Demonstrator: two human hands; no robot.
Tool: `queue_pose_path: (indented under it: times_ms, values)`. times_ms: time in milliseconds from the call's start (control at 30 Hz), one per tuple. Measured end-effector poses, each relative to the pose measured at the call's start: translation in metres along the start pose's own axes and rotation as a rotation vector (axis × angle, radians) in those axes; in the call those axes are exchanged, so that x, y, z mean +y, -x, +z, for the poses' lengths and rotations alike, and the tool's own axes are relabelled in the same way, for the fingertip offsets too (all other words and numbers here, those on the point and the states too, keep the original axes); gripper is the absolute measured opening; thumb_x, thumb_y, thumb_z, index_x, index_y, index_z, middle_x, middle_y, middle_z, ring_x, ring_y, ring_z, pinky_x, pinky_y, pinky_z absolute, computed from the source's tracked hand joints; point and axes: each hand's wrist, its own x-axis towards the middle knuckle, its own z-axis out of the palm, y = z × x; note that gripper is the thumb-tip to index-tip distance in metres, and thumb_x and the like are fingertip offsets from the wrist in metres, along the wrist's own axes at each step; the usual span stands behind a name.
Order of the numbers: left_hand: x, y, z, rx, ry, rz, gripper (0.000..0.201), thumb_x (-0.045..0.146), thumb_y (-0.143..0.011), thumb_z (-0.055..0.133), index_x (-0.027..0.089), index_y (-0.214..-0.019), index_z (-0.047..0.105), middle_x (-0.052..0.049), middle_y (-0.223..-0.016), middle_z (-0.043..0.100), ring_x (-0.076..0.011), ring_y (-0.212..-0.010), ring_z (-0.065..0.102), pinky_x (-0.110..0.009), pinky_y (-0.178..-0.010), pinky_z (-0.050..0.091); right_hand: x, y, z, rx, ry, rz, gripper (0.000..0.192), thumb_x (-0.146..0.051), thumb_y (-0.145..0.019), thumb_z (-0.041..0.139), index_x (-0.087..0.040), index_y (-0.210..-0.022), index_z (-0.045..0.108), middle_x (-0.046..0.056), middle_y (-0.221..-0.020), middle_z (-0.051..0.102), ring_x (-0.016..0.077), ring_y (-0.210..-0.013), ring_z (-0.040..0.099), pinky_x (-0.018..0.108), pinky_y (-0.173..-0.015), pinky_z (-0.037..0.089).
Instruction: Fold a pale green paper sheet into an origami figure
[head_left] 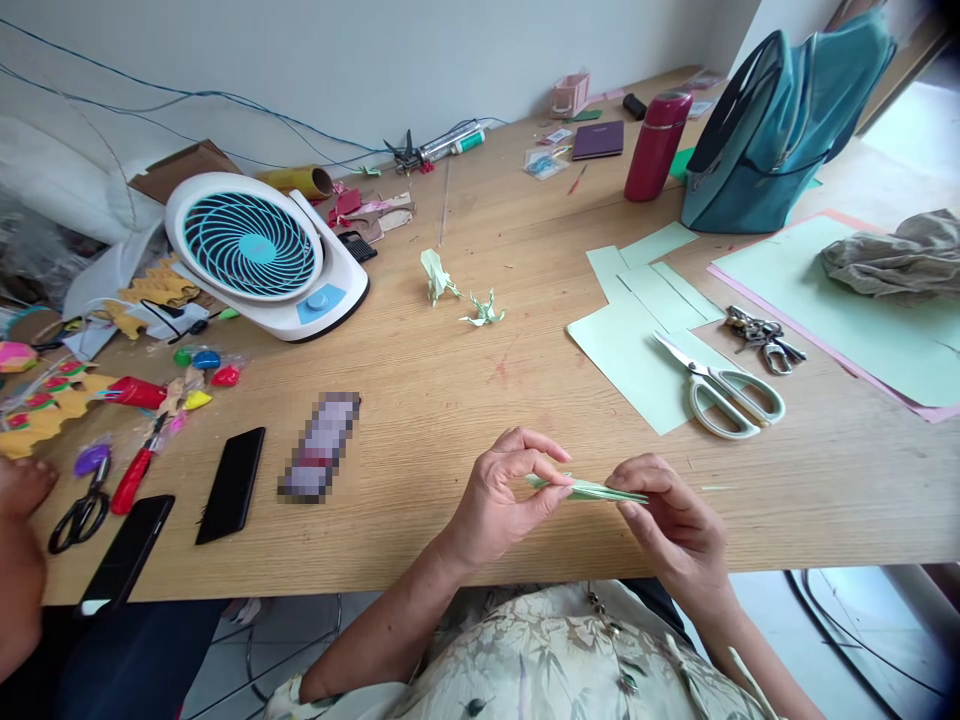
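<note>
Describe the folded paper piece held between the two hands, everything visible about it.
The folded paper piece is pale green, thin and narrow, folded into a long flat strip with layered edges. It lies roughly level just above the wooden table's near edge. The left hand pinches its left end, the right hand its right end.

wall (300, 50): plain white | wooden table (465, 400): long, light | floor (911, 125): pale, daylit at right

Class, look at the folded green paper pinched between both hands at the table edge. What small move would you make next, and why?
Probably press along the fold with the right hand while the left hand holds its end steady. The folded paper is a long, thin, flat strip held just above the table, pinched at both ends, so sharpening the crease seems the likely step.
</note>
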Motion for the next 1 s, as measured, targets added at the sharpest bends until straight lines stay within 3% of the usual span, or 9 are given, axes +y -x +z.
queue_pose_path:
  times_ms: [133, 433, 1000]
  values:
    - [0.002, 0.0, 0.004, -0.011, -0.075, 0.043, 0.009, 0.011, -0.084, 0.07, 0.02, -0.08, 0.07, -0.005, -0.097, 0.068, -0.0172, -0.094, 0.067, -0.032, -0.086, 0.054, -0.006, -0.006, 0.003, -0.067, 0.112, -0.011, 0.012, -0.016, -0.09, 0.065, -0.026, -0.097, 0.067, 0.004, -0.086, 0.061, 0.0205, -0.08, 0.057, 0.036, -0.071, 0.044]
    - [0.002, 0.001, 0.008, -0.033, -0.144, 0.07, 0.013, 0.007, -0.081, 0.067, 0.02, -0.079, 0.068, -0.005, -0.098, 0.068, -0.0178, -0.095, 0.066, -0.034, -0.088, 0.052, -0.012, -0.008, 0.009, -0.072, 0.365, -0.129, 0.015, -0.011, -0.087, 0.064, -0.025, -0.093, 0.065, 0.003, -0.086, 0.057, 0.0196, -0.08, 0.053, 0.037, -0.07, 0.04]
    - [-0.003, 0.0, 0.01, -0.011, -0.133, 0.014, 0.013, 0.009, -0.083, 0.068, 0.019, -0.077, 0.064, -0.003, -0.101, 0.07, -0.0173, -0.097, 0.065, -0.032, -0.09, 0.049, -0.003, -0.008, 0.005, -0.056, 0.27, -0.106, 0.012, -0.01, -0.089, 0.065, -0.022, -0.091, 0.064, 0.002, -0.082, 0.058, 0.0162, -0.075, 0.056, 0.03, -0.064, 0.043]
